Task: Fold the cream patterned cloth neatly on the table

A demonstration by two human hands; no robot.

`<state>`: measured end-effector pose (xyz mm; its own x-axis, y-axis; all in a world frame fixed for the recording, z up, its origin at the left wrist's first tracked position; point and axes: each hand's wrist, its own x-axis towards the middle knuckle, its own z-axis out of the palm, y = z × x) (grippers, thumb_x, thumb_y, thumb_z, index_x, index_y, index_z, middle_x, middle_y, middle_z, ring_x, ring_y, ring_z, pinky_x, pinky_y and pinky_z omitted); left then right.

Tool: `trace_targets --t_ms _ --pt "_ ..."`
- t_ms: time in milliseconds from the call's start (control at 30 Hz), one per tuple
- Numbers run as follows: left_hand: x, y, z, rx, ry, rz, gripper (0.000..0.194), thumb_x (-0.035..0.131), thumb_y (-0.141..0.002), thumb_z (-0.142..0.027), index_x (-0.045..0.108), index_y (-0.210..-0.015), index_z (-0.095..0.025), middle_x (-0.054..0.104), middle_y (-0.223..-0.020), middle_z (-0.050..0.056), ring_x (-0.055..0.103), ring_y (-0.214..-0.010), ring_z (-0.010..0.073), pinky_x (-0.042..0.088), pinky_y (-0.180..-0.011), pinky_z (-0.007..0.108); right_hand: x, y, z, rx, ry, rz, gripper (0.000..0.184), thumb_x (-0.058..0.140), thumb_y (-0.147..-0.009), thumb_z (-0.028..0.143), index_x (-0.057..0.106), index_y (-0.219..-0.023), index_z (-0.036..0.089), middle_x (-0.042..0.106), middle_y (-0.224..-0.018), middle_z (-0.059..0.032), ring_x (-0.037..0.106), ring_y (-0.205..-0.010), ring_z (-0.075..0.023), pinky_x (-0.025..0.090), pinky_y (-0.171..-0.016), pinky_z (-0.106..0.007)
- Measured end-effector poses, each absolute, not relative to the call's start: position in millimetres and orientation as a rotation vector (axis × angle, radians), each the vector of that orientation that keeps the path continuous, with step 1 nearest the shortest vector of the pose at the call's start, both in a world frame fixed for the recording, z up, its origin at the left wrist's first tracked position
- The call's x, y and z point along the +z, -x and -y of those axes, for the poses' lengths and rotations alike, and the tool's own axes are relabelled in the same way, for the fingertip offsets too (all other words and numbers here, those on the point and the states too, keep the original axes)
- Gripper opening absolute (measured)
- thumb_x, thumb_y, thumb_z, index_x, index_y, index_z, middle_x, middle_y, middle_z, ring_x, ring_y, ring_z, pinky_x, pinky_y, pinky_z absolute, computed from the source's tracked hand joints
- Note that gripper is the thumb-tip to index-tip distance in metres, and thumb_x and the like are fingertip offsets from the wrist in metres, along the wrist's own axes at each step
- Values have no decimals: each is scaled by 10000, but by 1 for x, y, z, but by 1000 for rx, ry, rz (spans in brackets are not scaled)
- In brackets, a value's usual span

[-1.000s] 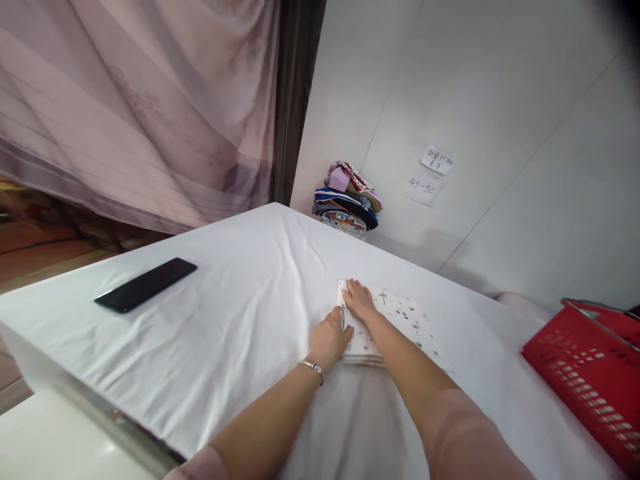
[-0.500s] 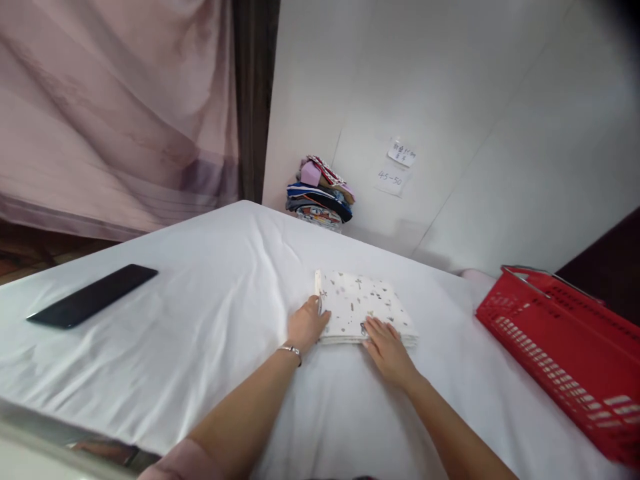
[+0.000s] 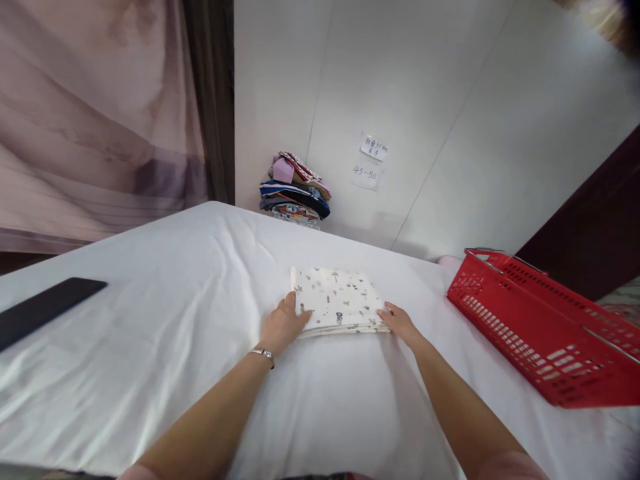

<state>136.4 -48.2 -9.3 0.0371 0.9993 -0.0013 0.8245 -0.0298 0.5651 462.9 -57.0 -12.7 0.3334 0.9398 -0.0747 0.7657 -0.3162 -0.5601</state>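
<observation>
A folded white cloth (image 3: pixel 336 293) with a small scattered print lies flat before me, its layered edge facing my body. My left hand (image 3: pixel 283 325) grips its near left corner, thumb on top and the other fingers along the side. At the near right corner my right hand (image 3: pixel 400 325) pinches the cloth, thumb and fingers closed at the edge; the fingertips underneath are hidden. A metal bracelet (image 3: pixel 263 355) circles my left wrist.
A white sheet (image 3: pixel 190 313) covers the table. A dark flat slab (image 3: pixel 45 307) lies far left and a red basket (image 3: pixel 530 320) stands right. Behind the table edge are a pile of folded clothes (image 3: pixel 295 190) and a wall with paper notes (image 3: pixel 367 160).
My right hand has moved from the top of the cloth to its right corner. My left hand stays at the left corner. The view has shifted rightward.
</observation>
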Motion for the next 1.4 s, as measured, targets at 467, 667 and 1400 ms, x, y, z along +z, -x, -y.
trace_targets --t_ms 467,667,1400 --pt "-6 -127 41 744 -2039 -1880 523 523 -785 -348 414 -1270 -185 531 -1209 107 515 -1088 251 430 -855 343 -14 -431 101 136 2134 1809 526 410 -835 383 448 -1306 152 470 -1319 -122 424 -1220 -258 348 -996 -377" --pt "-10 -145 58 774 -2513 -1508 449 477 -852 -394 445 -1274 -243 410 -1393 65 284 -1324 250 190 -1100 437 -14 -386 106 40 1818 2266 507 348 -892 426 406 -1345 205 321 -1449 -54 244 -1342 -228 183 -1098 -420" --pt "-23 -146 59 648 -2547 -1477 431 448 -865 -462 489 -1258 -291 456 -1370 31 318 -1317 241 138 -1114 498 0 -378 94 353 1729 2353 555 333 -902 459 268 -1415 256 224 -1486 -23 162 -1373 -215 129 -1110 -435"
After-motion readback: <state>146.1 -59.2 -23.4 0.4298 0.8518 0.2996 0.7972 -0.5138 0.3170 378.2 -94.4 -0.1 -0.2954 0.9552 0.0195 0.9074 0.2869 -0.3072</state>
